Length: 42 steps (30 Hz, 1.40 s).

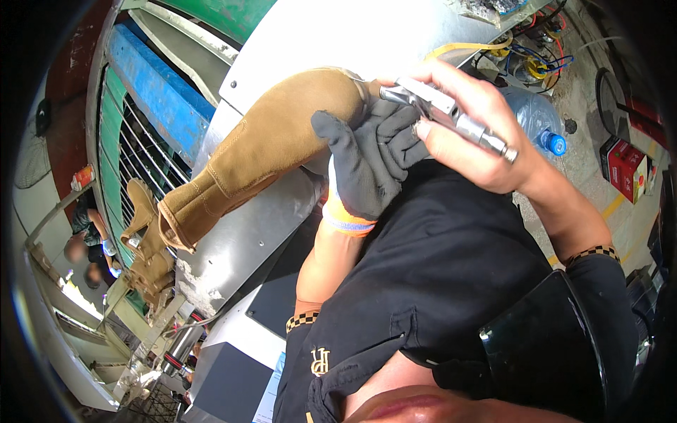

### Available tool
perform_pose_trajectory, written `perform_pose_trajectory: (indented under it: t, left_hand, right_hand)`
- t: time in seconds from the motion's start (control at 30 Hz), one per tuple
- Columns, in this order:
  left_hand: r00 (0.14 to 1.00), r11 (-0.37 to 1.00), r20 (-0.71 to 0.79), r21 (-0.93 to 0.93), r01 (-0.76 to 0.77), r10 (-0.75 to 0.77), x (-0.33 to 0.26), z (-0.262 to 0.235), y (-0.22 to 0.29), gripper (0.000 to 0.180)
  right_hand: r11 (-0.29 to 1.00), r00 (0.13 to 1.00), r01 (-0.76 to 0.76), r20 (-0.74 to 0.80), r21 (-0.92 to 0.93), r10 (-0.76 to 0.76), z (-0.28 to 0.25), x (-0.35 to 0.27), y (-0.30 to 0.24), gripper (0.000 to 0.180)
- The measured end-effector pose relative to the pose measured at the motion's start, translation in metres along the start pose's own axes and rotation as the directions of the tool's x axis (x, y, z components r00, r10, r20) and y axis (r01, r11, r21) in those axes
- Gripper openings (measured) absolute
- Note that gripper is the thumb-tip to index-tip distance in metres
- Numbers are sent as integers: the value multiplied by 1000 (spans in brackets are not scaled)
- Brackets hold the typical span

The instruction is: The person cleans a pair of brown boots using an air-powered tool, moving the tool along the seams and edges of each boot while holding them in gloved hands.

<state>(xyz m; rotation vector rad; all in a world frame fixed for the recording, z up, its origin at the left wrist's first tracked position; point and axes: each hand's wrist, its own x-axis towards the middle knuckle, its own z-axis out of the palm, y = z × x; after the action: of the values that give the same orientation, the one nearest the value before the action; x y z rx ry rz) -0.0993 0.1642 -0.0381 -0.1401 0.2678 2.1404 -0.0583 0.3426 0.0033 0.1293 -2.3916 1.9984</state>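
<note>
A tan suede boot lies slantwise across the machine at upper middle, its shaft opening toward the lower left. My left hand wears a grey-palmed glove with an orange cuff. Its palm is turned up and its thumb is stretched along the boot's side, fingers loosely bent and apart beside the boot's right end. My bare right hand is closed around a silver metal hand tool with a cylindrical end. The tool's front end meets the boot's right end by the gloved fingers; whether it touches is unclear.
A bright metal machine surface fills the top. Several more tan boots sit by a barred rack at left. A clear water bottle, tangled wires and a red box lie at right. People stand far left.
</note>
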Motion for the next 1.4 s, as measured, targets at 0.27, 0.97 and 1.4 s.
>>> perform_pose_trajectory:
  t: [0.27, 0.97, 1.4]
  left_hand:
    - [955, 932, -257, 360, -45, 146, 19, 1, 2, 105]
    - [811, -489, 57, 822, 293, 582, -145, 91, 100, 78]
    - [635, -533, 217, 765, 362, 741, -101, 91, 87, 65]
  right_hand:
    - [994, 990, 106, -93, 6, -105, 31, -18, 25, 55]
    - [703, 984, -173, 98, 690, 146, 48, 108, 65, 33]
    - [935, 987, 145, 19, 322, -160, 4, 100, 80, 28]
